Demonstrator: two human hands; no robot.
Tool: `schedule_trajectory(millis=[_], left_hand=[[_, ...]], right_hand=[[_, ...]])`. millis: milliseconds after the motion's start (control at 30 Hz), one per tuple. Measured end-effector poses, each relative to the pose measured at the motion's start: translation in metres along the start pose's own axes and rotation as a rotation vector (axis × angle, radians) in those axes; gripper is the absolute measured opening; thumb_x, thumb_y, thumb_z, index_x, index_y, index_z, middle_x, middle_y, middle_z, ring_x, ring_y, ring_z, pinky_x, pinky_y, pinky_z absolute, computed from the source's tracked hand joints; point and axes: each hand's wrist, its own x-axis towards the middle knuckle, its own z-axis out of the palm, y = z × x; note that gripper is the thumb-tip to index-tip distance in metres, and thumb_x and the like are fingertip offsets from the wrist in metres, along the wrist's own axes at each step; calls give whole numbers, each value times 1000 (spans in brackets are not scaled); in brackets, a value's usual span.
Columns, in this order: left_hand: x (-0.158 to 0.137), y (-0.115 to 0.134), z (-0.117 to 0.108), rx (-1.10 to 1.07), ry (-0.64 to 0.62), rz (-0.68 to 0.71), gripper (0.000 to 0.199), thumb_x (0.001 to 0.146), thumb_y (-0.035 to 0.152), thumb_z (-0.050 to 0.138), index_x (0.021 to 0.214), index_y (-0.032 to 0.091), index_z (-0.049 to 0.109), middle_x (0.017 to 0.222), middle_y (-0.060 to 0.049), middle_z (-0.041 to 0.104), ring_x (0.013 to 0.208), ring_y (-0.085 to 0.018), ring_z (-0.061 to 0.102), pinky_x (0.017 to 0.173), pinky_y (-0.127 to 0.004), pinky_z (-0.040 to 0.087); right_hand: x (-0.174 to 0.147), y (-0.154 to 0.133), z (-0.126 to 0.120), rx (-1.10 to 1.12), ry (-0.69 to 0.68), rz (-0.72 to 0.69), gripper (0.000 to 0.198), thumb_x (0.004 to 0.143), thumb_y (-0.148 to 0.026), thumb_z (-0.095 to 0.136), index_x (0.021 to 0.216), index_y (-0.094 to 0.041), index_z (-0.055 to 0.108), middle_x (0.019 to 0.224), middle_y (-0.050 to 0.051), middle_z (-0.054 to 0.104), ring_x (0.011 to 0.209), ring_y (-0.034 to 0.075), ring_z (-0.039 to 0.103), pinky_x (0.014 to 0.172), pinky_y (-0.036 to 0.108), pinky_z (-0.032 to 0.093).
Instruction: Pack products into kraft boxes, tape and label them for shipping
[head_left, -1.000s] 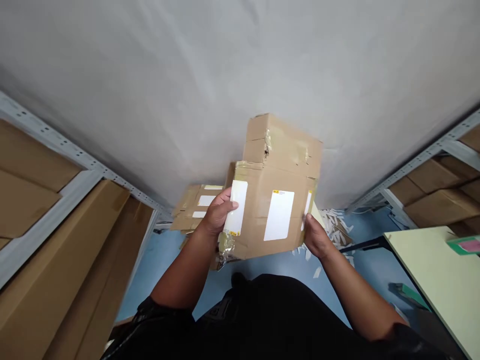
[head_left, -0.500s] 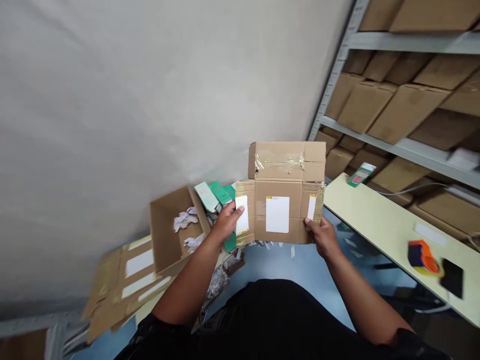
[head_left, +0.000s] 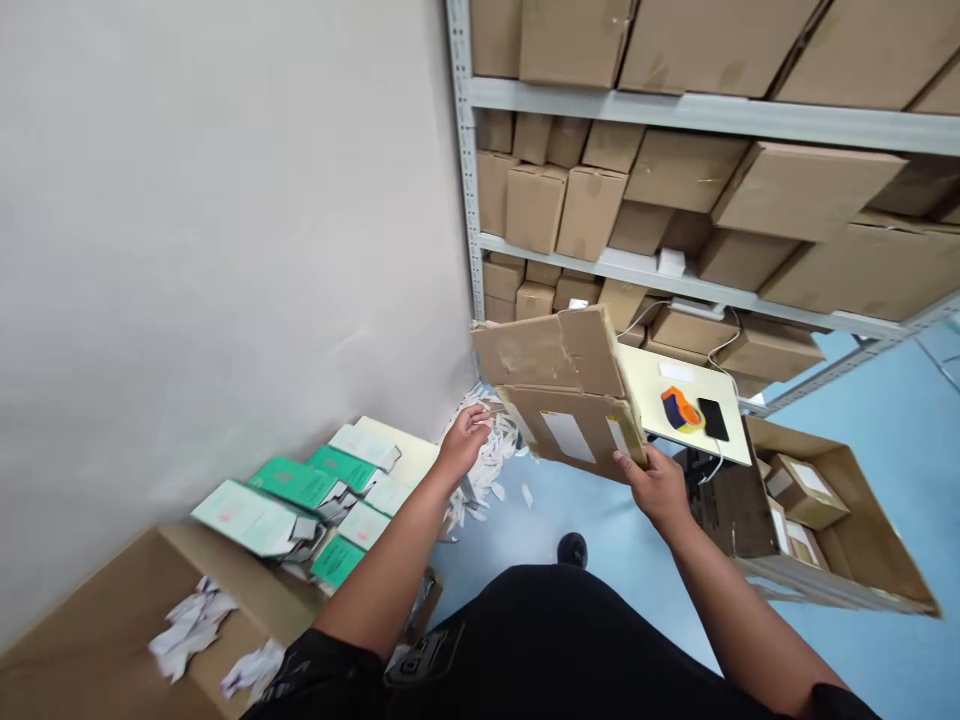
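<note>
A flattened cardboard box (head_left: 529, 410) with white labels and clear tape hangs tilted in front of me. My right hand (head_left: 658, 490) grips its lower right corner, thumb on the labelled face. Just off its left edge is my left hand (head_left: 466, 440), fingers partly stretched out and thumb apart; it does not appear to grip the board. Below my left arm lie several green and white small boxes (head_left: 292, 482), some with open ends.
An open carton (head_left: 97, 600) with crumpled paper stands at the lower left. Paper scraps (head_left: 487, 455) litter the floor. To the right, a narrow table (head_left: 645, 375) bears tape rolls (head_left: 681, 410) and a phone (head_left: 712, 419). Carton-filled shelves (head_left: 675, 108) rise behind; another open carton (head_left: 877, 500) holds small boxes.
My view has turned right, bringing the shelves and the right-hand carton further in. The cardboard has tilted and swung rightward in my right hand, while my left hand has come off its left flap.
</note>
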Motion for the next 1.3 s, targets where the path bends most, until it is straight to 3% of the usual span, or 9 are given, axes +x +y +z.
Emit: schedule_trajectory(millis=[167, 300, 400, 467, 567, 700, 800, 1000, 1300], left_hand=[[59, 38, 66, 260, -20, 323, 64, 91, 44, 67, 148, 21, 49, 156, -18, 50, 138, -31, 55, 105, -47, 53], [108, 79, 124, 491, -69, 585, 78, 88, 34, 72, 158, 23, 39, 165, -14, 39, 153, -31, 38, 120, -48, 40], [143, 90, 173, 536, -161, 549, 73, 84, 28, 73, 152, 23, 47, 153, -12, 56, 141, -29, 52, 120, -45, 40], [163, 85, 202, 477, -174, 437, 54, 85, 32, 72, 136, 21, 59, 132, -10, 69, 122, -28, 65, 109, -42, 49], [187, 66, 232, 265, -156, 260, 39, 89, 48, 68, 114, 18, 63, 106, -8, 74, 99, -26, 70, 91, -39, 55], [213, 46, 244, -17, -198, 180, 47, 90, 57, 68, 115, 19, 58, 113, -9, 74, 100, -24, 70, 90, -37, 54], [238, 34, 247, -124, -195, 166, 46, 91, 54, 70, 119, 20, 57, 120, -10, 73, 108, -24, 69, 95, -38, 53], [313, 4, 261, -231, -225, 106, 51, 93, 56, 65, 131, 22, 54, 129, -11, 70, 120, -27, 65, 105, -44, 51], [388, 8, 264, -200, -611, 66, 70, 83, 53, 77, 140, 21, 50, 134, -13, 66, 123, -30, 63, 108, -46, 49]], right_hand=[[36, 71, -25, -274, 76, -231, 40, 102, -53, 51, 90, -21, 72, 85, 10, 75, 82, 27, 69, 77, 34, 50], [84, 127, -46, -376, 12, -336, 29, 104, -40, 52, 99, -21, 73, 96, 10, 78, 88, 26, 71, 82, 35, 50], [128, 160, -62, -451, -88, -392, 24, 103, -34, 53, 101, -21, 73, 97, 9, 78, 86, 26, 71, 80, 35, 49], [159, 177, -72, -510, -152, -411, 21, 102, -30, 55, 100, -21, 74, 94, 8, 77, 84, 26, 71, 78, 35, 48], [206, 198, -85, -557, -211, -418, 19, 99, -30, 58, 96, -21, 74, 89, 9, 76, 84, 27, 71, 80, 36, 48], [255, 228, -96, -444, -76, -348, 39, 90, -50, 72, 113, -19, 73, 116, 15, 75, 112, 36, 67, 102, 50, 46], [269, 253, -90, -195, 122, -132, 63, 83, -63, 75, 128, -20, 67, 141, 18, 64, 133, 39, 56, 114, 57, 40], [275, 267, -37, 457, 157, 373, 73, 82, -75, 67, 129, -19, 64, 113, 15, 77, 110, 33, 72, 98, 52, 56], [306, 240, 14, 504, 96, 444, 78, 73, -63, 83, 134, -21, 59, 128, 15, 72, 117, 33, 69, 101, 50, 56]])
